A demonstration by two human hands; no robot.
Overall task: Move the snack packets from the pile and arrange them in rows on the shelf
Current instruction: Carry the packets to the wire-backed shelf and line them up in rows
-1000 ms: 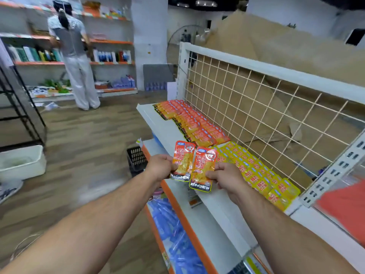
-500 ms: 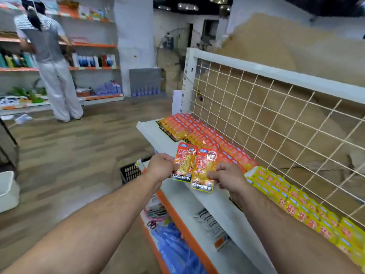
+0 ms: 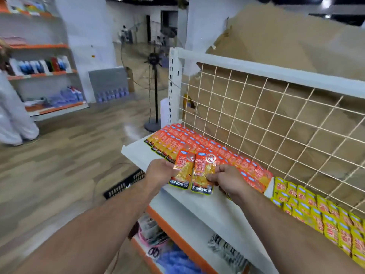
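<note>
Two in hand: left orange foil snack packet (image 3: 182, 171) and right orange foil snack packet (image 3: 203, 174), side by side over the white metal shelf (image 3: 197, 208).
Left hand (image 3: 160, 172) pinches the left one at its left edge. Right hand (image 3: 227, 177) pinches the right one at its right edge, fingers curled. Both read "KONCHEW" in white on a dark bottom band. The red script above it is not legible, and the right packet shows a round white seal. Packets are upright with edges touching, just in front of the rows of matching orange packets (image 3: 197, 141) lying along the cream wire-grid back panel (image 3: 266, 115). Yellow snack packets (image 3: 316, 214) fill the shelf further right. Black plastic basket (image 3: 124, 184) sits on the floor, lower left.
</note>
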